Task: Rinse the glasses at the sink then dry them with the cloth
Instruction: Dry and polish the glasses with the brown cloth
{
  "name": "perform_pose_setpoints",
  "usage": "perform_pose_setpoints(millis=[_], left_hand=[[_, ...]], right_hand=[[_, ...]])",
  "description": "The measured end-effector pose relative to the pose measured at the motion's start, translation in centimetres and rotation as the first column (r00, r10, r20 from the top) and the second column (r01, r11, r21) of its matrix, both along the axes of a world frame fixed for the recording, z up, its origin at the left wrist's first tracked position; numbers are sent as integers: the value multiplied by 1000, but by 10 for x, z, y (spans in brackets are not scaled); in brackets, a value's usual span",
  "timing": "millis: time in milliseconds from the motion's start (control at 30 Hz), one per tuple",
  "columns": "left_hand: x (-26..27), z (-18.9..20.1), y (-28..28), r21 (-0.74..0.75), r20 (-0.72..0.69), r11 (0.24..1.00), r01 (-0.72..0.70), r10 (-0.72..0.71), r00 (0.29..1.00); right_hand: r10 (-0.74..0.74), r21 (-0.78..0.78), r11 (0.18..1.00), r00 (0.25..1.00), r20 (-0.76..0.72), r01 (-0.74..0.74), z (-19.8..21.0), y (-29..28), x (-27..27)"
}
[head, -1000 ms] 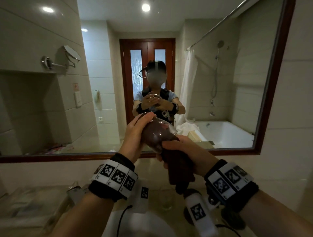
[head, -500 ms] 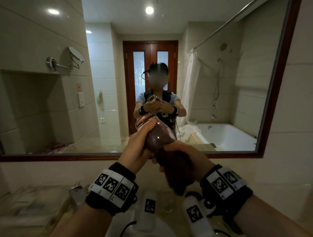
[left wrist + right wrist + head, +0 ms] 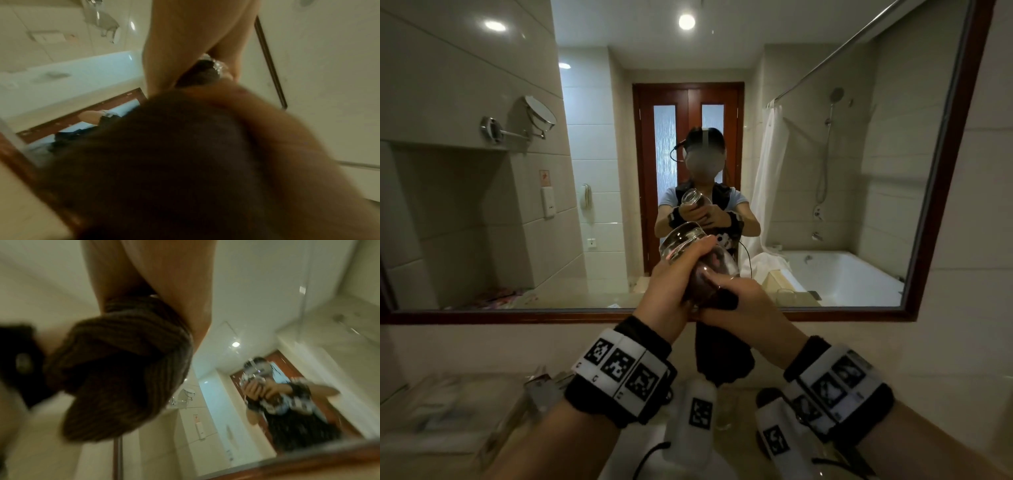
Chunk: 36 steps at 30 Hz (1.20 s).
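A clear glass is held up in front of the mirror, tilted, with its mouth pointing up and to the left. My left hand grips its side just below the rim. My right hand holds a dark brown cloth wrapped round the lower part of the glass, and the rest of the cloth hangs down. In the left wrist view the cloth fills most of the picture, with a bit of glass showing past my left hand. The right wrist view shows the bunched cloth under my right hand.
A second glass stands on the counter below my hands, behind the white basin. A tray of wrapped items lies at the left, next to a metal holder. The wood-framed mirror is directly ahead.
The mouth of the glass has swung from upper right to upper left. My left hand has shifted along the glass toward the rim. Both hands have stayed at about the same height.
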<state>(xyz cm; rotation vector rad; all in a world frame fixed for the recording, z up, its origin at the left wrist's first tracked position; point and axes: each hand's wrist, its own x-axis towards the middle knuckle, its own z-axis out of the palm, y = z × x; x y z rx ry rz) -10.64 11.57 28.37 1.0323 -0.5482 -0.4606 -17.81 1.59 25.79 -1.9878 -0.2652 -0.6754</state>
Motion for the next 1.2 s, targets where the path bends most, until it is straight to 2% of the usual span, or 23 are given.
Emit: perform_pose_setpoints(millis=[33,67,133,167,233,300,333,367,400,467,567,633,667,700,733,767,833,867,933,1000,1100,1167,1200], left_hand=[[3,-4,1,-11,-23,999,38,-38,999],[6,-9,4,-10,-24,996,92,-92,995],[9,-19,7,4,48,980,200,-200,979],[10,-22,9,10,89,970,245,-245,966],[16,-21,13,45,132,950,308,-311,941],[20,-16,18,119,138,962,247,-263,955],[20,-13,20,164,145,969,183,-207,967],[21,-11,21,192,157,974,122,-153,976],[18,-9,20,198,157,976,93,-125,980],[9,-4,15,167,150,983,81,-106,983],[1,-2,0,53,149,998,-37,29,988],[-1,-1,-2,-11,95,997,-70,71,993],[0,-2,-1,-28,67,998,-51,53,996],[2,-5,0,-37,59,999,-6,9,998],[3,-6,1,-38,66,998,59,-56,996],[5,-8,3,-35,83,991,130,-127,988],[8,-8,8,-11,106,970,243,-241,965],[9,-7,10,7,100,963,269,-269,958],[9,-5,13,72,87,967,244,-250,964],[10,-6,14,102,109,981,162,-173,979],[-2,-2,12,69,106,988,139,-146,984],[-9,3,4,32,113,994,107,-110,988],[-12,4,2,7,106,997,83,-83,991]], right_hand=[[93,148,986,991,-96,-79,5,-2,-5],[241,310,935,952,-191,-175,8,-5,-11],[475,530,796,845,-246,-292,12,-9,-23],[521,562,762,820,-237,-322,12,-9,-28],[499,549,773,839,-217,-318,11,-10,-31],[332,395,889,920,-207,-232,10,-14,-27],[182,226,964,966,-185,-139,7,-18,-23],[18,28,1000,992,-126,-14,3,-23,-18],[-96,-142,986,995,-39,90,0,-24,-14],[-129,-343,923,979,155,176,-6,-18,-5],[-58,-385,908,960,273,164,-8,-7,5],[-40,-289,954,987,158,85,0,-5,5],[-2,-151,989,1000,9,3,7,-8,0],[102,48,994,984,-144,-96,15,-9,-7],[244,240,953,938,-247,-185,21,-13,-14],[361,378,893,890,-278,-245,25,-15,-21],[408,417,865,875,-261,-279,29,-16,-30],[359,357,897,902,-239,-262,28,-17,-31],[115,107,989,982,-148,-100,21,-18,-26],[-132,-165,976,990,50,139,11,-22,-18],[-169,-393,874,938,303,285,-4,-20,-8],[-144,-460,834,925,351,304,-9,-12,-3],[-139,-452,842,928,347,295,-8,-9,-1]])
